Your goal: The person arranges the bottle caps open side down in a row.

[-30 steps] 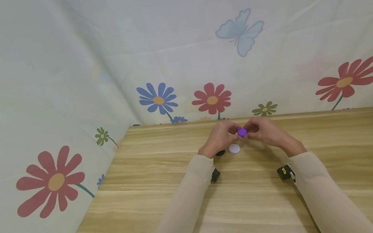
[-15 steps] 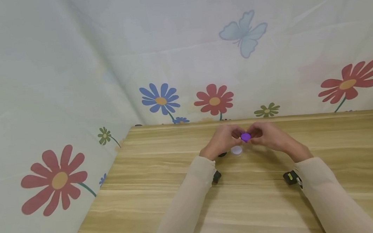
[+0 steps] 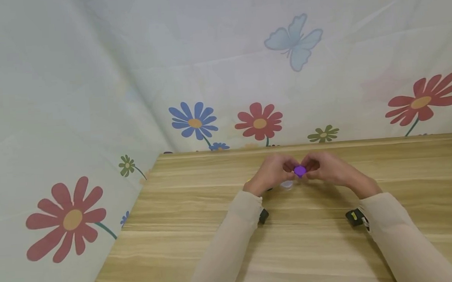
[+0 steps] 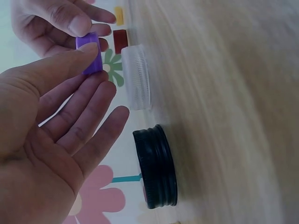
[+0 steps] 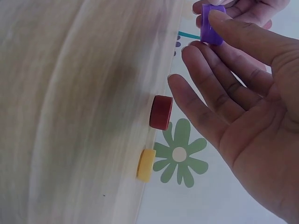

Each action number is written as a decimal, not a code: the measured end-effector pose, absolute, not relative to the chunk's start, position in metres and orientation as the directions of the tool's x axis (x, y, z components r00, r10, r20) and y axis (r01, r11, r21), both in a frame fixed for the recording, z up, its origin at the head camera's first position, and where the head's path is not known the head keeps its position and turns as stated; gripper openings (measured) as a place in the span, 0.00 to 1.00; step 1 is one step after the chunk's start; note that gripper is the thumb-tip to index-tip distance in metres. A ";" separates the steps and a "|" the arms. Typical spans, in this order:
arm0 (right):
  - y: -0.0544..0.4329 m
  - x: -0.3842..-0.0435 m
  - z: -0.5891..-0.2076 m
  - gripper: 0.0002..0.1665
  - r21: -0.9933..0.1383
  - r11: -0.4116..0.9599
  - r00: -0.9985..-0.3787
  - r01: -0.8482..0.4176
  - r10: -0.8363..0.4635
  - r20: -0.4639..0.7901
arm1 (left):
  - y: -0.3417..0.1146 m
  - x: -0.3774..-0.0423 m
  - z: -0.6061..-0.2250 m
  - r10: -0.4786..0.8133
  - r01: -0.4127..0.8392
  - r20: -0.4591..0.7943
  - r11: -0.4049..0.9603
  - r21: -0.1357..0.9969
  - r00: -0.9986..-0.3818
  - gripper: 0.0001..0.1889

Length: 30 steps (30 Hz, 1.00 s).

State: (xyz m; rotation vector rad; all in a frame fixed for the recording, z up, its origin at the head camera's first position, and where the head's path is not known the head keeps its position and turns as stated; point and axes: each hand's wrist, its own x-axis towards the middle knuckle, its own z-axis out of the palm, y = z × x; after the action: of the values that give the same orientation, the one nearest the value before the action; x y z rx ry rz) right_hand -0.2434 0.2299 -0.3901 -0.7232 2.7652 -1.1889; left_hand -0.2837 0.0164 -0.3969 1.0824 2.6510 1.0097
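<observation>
Both hands hold one small purple cap (image 3: 300,171) between them, raised above the table. My left hand (image 3: 271,172) pinches its left side, with the thumb (image 4: 70,65) on it and the other fingers spread in the left wrist view. From the right, my right hand (image 3: 329,169) pinches the same cap with thumb and fingertips. Just below the hands is a white ribbed cap (image 4: 138,78), partly covered in the head view. A black ridged cap (image 4: 156,167) stands beside it, mostly hidden behind the left hand in the head view.
A red cap (image 5: 161,112) and a yellow cap (image 5: 146,165) stand on the wooden table (image 3: 169,229) near the right hand. Behind the table's back edge hangs a flower-printed cloth (image 3: 222,64). Small black devices (image 3: 354,217) sit at the wrists.
Both hands, with the purple cap, have moved slightly nearer to the person and a little right. They now cover more of the white and black caps.
</observation>
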 end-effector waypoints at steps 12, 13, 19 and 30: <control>0.231 -0.247 -0.397 0.13 -0.712 0.578 -0.877 -0.398 -0.466 0.112 | 0.020 -0.282 -0.400 0.655 0.554 0.067 0.574 0.603 -0.753 0.14; 0.231 -0.247 -0.397 0.13 -0.712 0.578 -0.878 -0.397 -0.467 0.110 | 0.020 -0.282 -0.400 0.656 0.553 0.064 0.575 0.603 -0.752 0.14; 0.231 -0.246 -0.397 0.13 -0.711 0.581 -0.878 -0.396 -0.466 0.108 | 0.021 -0.283 -0.402 0.658 0.546 0.053 0.574 0.610 -0.751 0.13; 0.232 -0.246 -0.400 0.15 -0.712 0.583 -0.875 -0.391 -0.475 0.092 | 0.024 -0.285 -0.406 0.663 0.554 0.043 0.586 0.591 -0.748 0.13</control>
State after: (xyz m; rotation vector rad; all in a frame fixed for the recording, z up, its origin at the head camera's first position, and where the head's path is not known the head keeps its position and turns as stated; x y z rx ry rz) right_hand -0.2464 0.2323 -0.3996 -0.7404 2.6976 -1.1724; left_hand -0.2853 0.0243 -0.4061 1.0200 2.6325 0.8866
